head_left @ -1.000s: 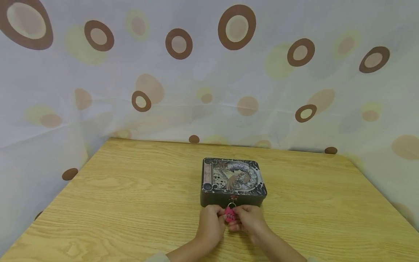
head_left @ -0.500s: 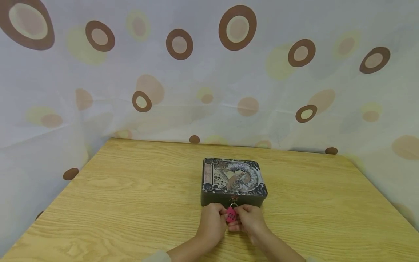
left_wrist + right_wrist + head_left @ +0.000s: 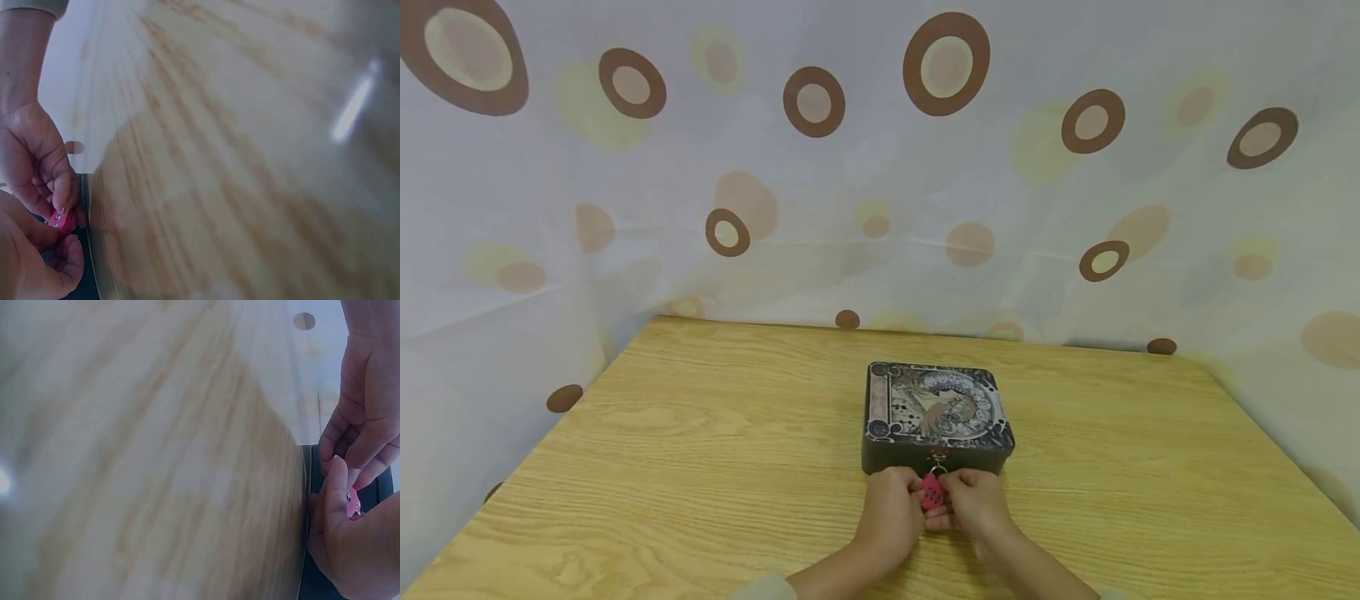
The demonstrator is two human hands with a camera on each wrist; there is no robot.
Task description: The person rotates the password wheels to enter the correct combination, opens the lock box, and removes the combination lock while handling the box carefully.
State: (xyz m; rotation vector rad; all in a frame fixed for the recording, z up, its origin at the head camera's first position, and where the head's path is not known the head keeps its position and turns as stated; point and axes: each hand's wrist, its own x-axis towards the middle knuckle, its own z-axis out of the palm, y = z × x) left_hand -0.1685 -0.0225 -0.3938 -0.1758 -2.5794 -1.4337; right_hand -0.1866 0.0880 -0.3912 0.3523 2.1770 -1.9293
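A pink combination padlock (image 3: 932, 492) with number dials hangs by its metal shackle at the latch (image 3: 938, 455) of a dark, picture-lidded box (image 3: 934, 404). My left hand (image 3: 889, 510) pinches the padlock's left side between thumb and finger. From the right, my right hand (image 3: 977, 502) pinches it near the shackle, with its other fingers curled beneath. In the left wrist view the padlock (image 3: 61, 220) shows between both hands, its dials facing out. Fingers cover most of the padlock (image 3: 354, 503) in the right wrist view. The box lid is down.
The box stands on a wood-grain table (image 3: 700, 450), right of its middle line. A pale curtain (image 3: 880, 150) with brown and yellow dots hangs behind the table and along both sides. Light glints off the tabletop in the wrist views.
Both hands keep their hold on the padlock. The whole head view has drifted very slightly to the right. The padlock's body has turned slightly between the fingers.
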